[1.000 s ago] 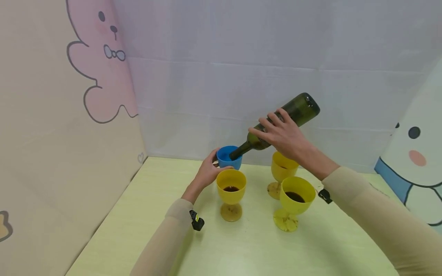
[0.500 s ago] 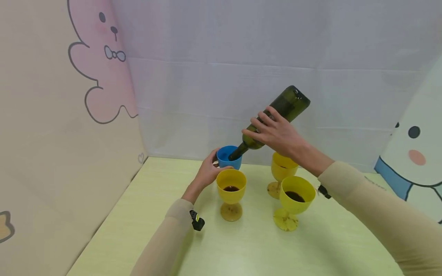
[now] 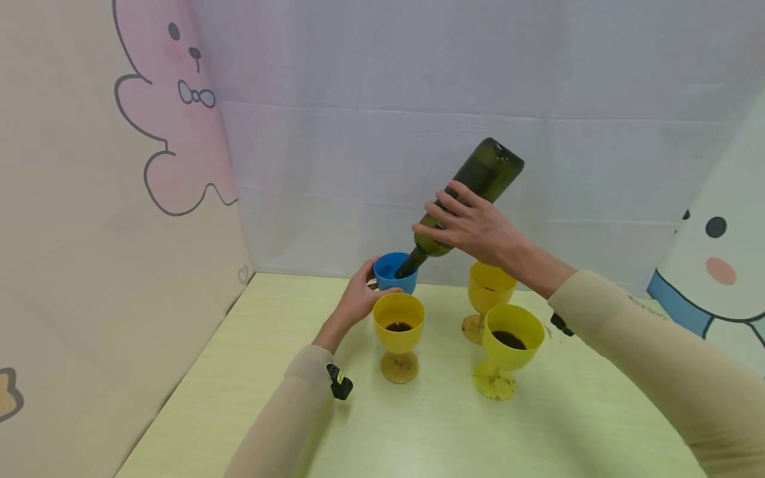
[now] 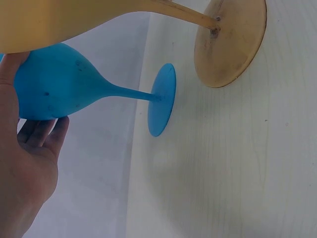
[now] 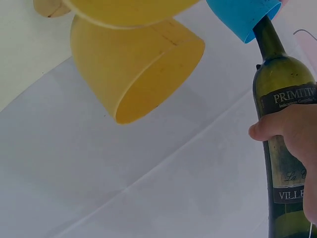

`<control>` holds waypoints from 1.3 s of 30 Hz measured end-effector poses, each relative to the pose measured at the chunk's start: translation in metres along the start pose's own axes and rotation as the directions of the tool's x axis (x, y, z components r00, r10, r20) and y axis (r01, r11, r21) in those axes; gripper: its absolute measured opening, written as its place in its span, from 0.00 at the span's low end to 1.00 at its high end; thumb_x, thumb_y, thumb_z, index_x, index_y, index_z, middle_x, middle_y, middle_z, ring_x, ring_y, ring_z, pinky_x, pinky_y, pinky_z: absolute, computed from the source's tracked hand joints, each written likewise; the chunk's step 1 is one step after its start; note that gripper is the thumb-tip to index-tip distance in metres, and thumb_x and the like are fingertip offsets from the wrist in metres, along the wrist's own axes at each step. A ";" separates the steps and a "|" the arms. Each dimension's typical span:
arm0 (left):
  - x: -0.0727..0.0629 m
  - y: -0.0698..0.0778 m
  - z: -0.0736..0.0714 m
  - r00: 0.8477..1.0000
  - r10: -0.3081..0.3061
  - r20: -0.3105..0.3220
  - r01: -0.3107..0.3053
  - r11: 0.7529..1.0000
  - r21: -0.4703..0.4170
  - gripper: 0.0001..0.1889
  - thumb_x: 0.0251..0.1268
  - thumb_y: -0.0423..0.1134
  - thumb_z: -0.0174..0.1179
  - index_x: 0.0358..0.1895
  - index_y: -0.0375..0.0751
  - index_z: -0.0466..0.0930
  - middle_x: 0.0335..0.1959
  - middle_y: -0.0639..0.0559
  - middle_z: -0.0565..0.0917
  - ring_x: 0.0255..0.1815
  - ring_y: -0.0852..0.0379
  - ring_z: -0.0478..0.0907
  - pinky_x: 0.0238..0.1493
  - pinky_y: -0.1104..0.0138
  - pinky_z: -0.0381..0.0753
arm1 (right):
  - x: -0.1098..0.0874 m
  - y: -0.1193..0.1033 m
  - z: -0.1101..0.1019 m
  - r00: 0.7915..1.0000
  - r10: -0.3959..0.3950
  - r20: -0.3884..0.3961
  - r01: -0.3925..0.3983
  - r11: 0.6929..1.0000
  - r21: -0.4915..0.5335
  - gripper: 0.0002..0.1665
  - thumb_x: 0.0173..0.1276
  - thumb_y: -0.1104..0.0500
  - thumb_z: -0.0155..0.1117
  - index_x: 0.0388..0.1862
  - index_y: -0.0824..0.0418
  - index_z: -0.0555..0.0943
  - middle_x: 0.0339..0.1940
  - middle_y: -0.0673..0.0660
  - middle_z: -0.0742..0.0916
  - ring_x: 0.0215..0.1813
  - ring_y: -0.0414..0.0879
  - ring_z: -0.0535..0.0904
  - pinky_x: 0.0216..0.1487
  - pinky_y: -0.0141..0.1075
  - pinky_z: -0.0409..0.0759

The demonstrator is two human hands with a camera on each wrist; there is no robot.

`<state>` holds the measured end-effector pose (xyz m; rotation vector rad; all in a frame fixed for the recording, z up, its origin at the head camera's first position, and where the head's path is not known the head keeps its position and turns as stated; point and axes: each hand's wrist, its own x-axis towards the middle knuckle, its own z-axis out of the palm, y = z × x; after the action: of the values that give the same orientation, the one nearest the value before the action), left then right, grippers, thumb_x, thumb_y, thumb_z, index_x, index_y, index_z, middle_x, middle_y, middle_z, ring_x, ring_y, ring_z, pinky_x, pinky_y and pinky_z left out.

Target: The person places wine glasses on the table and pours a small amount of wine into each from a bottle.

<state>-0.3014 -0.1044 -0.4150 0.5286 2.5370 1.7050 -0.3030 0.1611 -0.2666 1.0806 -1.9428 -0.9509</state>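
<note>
My left hand (image 3: pixel 356 299) holds the bowl of a blue goblet (image 3: pixel 402 284) at the back of the table, thumb on one side and fingers on the other. The goblet's thin stem and round foot show in the left wrist view. My right hand (image 3: pixel 475 226) grips a dark green wine bottle (image 3: pixel 487 174), tilted steeply neck-down. Its mouth is inside the blue goblet's rim. The liquid level there is hard to make out. Dark liquid lies in a yellow goblet (image 3: pixel 399 340) just in front of my left hand.
Two more yellow goblets stand below my right forearm: one at the back (image 3: pixel 491 297), partly covered by the arm, and one nearer (image 3: pixel 507 357) holding dark liquid. The pale table (image 3: pixel 418 438) meets a light cloth wall (image 3: pixel 311 199) behind, with printed side panels.
The bottle has tipped more steeply, its base rising and swinging left along with my right hand. My left hand and the goblets have stayed in place.
</note>
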 end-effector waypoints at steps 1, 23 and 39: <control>0.000 0.001 0.000 1.000 0.001 -0.002 -0.001 1.000 -0.003 0.41 0.64 0.44 0.67 0.77 0.44 0.56 0.73 0.41 0.68 0.72 0.41 0.67 0.70 0.48 0.71 | 0.000 0.001 0.000 1.000 -0.005 -0.002 0.005 1.000 0.000 0.59 0.47 0.53 0.84 0.76 0.40 0.62 0.68 0.59 0.72 0.69 0.57 0.66 0.79 0.51 0.55; 0.011 -0.027 0.006 0.997 0.031 -0.074 -0.034 0.999 -0.035 0.42 0.58 0.53 0.71 0.74 0.54 0.60 0.72 0.49 0.70 0.71 0.44 0.69 0.69 0.48 0.73 | -0.001 -0.005 0.000 0.999 0.000 0.033 0.000 1.000 0.010 0.61 0.47 0.55 0.84 0.77 0.38 0.60 0.71 0.57 0.72 0.72 0.57 0.65 0.80 0.52 0.53; 0.011 -0.026 0.004 0.998 0.018 -0.060 -0.020 0.999 -0.037 0.42 0.58 0.53 0.71 0.74 0.56 0.60 0.72 0.49 0.71 0.71 0.44 0.69 0.68 0.47 0.73 | -0.011 -0.009 0.009 0.992 0.106 0.070 -0.117 0.980 0.162 0.57 0.53 0.63 0.80 0.77 0.38 0.61 0.70 0.59 0.73 0.69 0.60 0.65 0.76 0.54 0.57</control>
<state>-0.3175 -0.1061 -0.4388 0.5081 2.5419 1.7982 -0.3027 0.1695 -0.2812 1.0320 -2.1400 -0.7808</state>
